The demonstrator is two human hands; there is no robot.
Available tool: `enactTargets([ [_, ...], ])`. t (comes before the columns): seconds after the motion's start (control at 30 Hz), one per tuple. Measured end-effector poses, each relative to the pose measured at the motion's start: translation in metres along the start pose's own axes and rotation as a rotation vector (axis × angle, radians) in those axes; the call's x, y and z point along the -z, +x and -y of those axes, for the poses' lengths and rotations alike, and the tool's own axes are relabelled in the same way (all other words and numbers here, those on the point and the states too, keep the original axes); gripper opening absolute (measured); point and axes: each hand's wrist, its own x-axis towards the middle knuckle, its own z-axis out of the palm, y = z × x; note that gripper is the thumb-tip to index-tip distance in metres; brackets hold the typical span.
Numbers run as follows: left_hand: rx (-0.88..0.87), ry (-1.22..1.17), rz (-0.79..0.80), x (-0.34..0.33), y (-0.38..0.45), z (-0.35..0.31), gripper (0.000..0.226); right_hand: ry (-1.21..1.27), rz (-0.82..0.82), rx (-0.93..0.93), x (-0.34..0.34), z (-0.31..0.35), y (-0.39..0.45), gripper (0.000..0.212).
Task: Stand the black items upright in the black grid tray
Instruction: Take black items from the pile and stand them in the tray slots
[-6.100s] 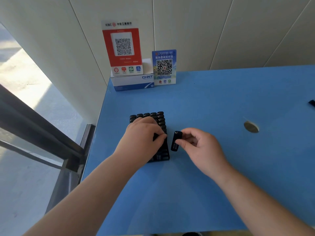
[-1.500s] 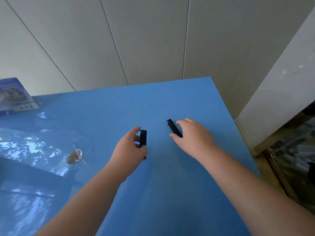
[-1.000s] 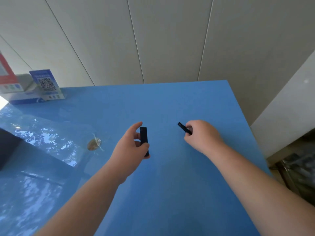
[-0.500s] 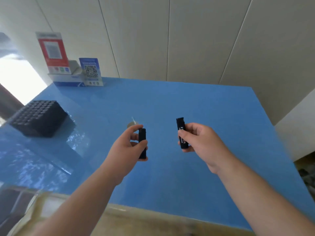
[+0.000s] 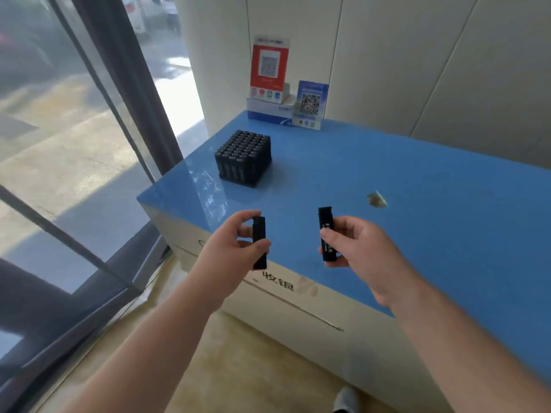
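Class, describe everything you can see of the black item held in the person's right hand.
The black item is a slim rectangular stick, seemingly plastic, with small white print down one face and a slightly stepped cap on top. It stands nearly upright in the air above the blue counter's near edge, pinched at mid-length by the right hand, well short of the black grid tray.

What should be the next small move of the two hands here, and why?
Probably carry both hands forward and left to the tray. The left hand and the right hand each hold one black item upright above the table's near edge, apart from the tray. Whether a free cell remains cannot be told.
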Motion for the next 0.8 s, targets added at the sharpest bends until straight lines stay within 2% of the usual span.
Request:
enactTargets([
  [0.23, 0.019, 0.000, -0.029, 0.049, 0.029, 0.007, 0.050, 0.026, 0.051, 0.001, -0.060, 0.006, 0.034, 0.008],
  [0.53, -0.016, 0.190, -0.017, 0.086, 0.129, 0.000, 0.054, 0.029, 0.049, 0.036, -0.105, 0.014, 0.132, 0.007],
  [0.63, -0.001, 0.165, 0.013, 0.095, 0.155, -0.007, 0.053, 0.037, 0.017, 0.013, -0.114, 0.020, 0.163, 0.007],
  [0.8, 0.018, 0.020, 0.052, 0.104, 0.188, -0.022, 0.038, 0.067, -0.035, -0.019, -0.123, 0.029, 0.192, 0.008],
])
